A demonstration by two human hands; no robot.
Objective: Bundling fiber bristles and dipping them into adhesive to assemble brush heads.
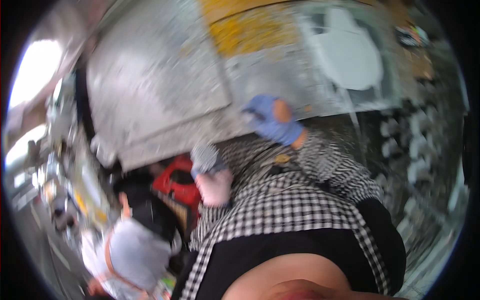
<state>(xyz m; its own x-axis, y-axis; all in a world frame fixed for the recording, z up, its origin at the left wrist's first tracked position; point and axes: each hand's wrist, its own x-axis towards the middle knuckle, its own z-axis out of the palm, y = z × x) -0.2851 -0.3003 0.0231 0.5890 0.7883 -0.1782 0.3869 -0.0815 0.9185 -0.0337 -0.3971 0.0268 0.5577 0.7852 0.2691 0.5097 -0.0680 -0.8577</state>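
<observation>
My right hand [276, 119] wears a blue glove with a bare patch on its back. It is at the near edge of the grey worktable [160, 75], with the fingers curled; whatever lies in them is too blurred to make out. Lower and to the left, my left hand [212, 175] hangs in front of the checked apron [280, 210]. Pink shows near its wrist and striped grey over the fingers. Motion blur hides whether those fingers grip anything. Nearest to it is a red plastic object [181, 182], partly covered by the hand.
A white paddle-shaped piece [350, 55] lies at the far right of the table, beside a yellow patch [252, 32]. Small dark and pale lumps [415, 135] are at the right. At lower left is another person in a white top [137, 250].
</observation>
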